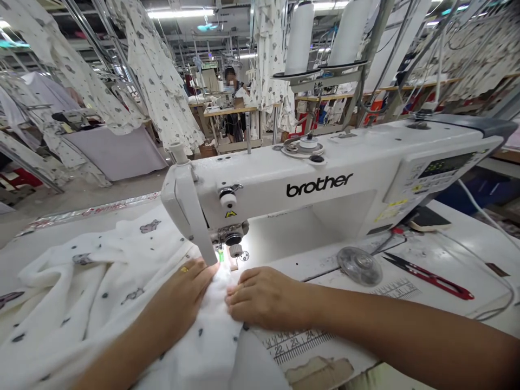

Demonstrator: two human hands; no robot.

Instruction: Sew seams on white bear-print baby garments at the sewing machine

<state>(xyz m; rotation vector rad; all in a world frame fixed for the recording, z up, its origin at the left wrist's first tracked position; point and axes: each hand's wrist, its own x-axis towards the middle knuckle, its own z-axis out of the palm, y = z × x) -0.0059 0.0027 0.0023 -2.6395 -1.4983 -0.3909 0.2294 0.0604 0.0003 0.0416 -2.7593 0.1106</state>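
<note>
**White cloth (122, 303) under both hands at the needle**

Nearest: left hand (184, 295) lies flat on the cloth, fingers stretched out and pressing down, nothing grasped, with a ring on one finger. Right hand (264, 298) sits just right of it with fingers curled onto the cloth edge. Can't tell if it pinches a fold or only presses. The cloth is spotted with small grey prints. It bunches to the near left and runs up under the needle (233, 260), which is lit by the machine lamp.

A ruler strip (292, 341) on the table (467, 244) shows just below the right wrist. Further right are a metal disc (359, 265) and red snips (434, 279), well apart from the hands.

Behind stands the sewing machine (325, 184), with thread cones (300, 35) above it. Far back are hanging garments (162, 92) and a person (231, 81) at another bench.

Risks, as a judgement: the left fingertips are very near the needle, so a slip forward could catch a finger. The loose bunch at the left could drag and skew the seam. Uneven pressure between the hands could pucker the cloth.
</note>
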